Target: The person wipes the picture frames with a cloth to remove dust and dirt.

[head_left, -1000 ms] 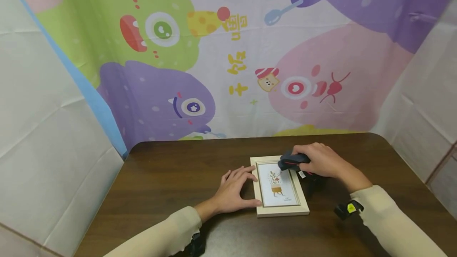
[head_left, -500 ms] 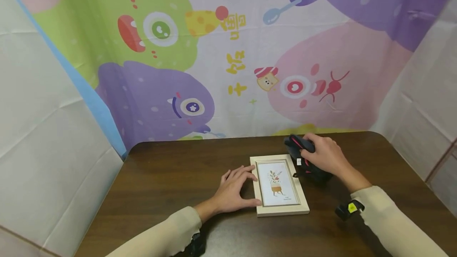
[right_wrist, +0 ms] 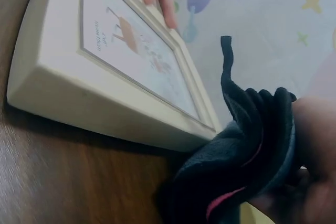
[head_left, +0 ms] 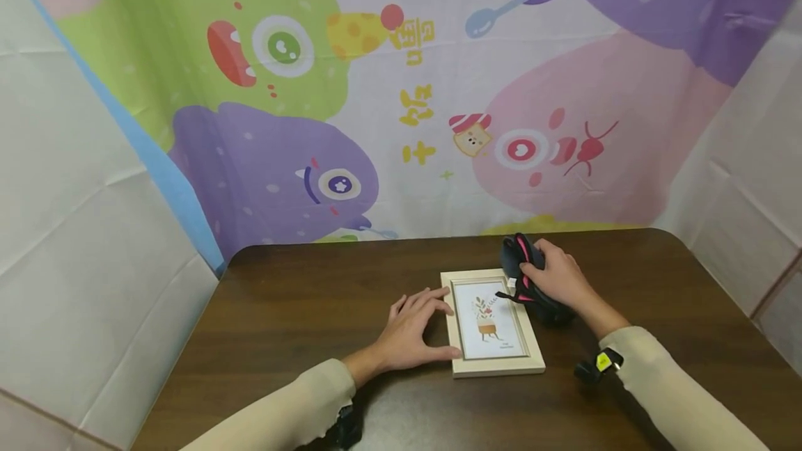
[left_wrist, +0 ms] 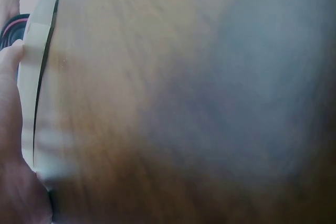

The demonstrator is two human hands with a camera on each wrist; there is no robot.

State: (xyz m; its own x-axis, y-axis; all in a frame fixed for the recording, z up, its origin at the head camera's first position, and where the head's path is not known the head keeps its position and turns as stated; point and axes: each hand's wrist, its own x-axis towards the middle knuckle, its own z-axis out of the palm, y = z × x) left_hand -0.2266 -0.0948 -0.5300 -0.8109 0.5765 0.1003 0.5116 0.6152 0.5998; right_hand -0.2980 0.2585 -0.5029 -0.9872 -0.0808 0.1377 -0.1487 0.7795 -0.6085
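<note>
A cream picture frame (head_left: 498, 368) lies flat on the table, its picture of a potted plant facing up. My left hand (head_left: 410, 336) rests along the frame's left side, fingers spread and fairly straight, thumb at the lower left. A bunched dark cloth (head_left: 515, 256) with pink edging, a white tag and a hanging loop is gripped by my right hand (head_left: 557, 277) at the frame's upper right edge. In the right wrist view, the cloth (right_wrist: 215, 166) droops beside the frame's corner, and its loop sticks upward. The left wrist view shows the frame's side (left_wrist: 32, 66) under the left fingers.
The dark brown wooden table (head_left: 301, 326) runs back to a hanging curtain (head_left: 426, 207) with cartoon monsters. White panels (head_left: 94, 263) enclose both sides. Black straps (head_left: 601, 366) sit on the wrists.
My right hand has drawn the cloth off the picture's upper right to the frame's right edge, turning it more upright; lately it shifted slightly towards me. My left hand stays on the frame.
</note>
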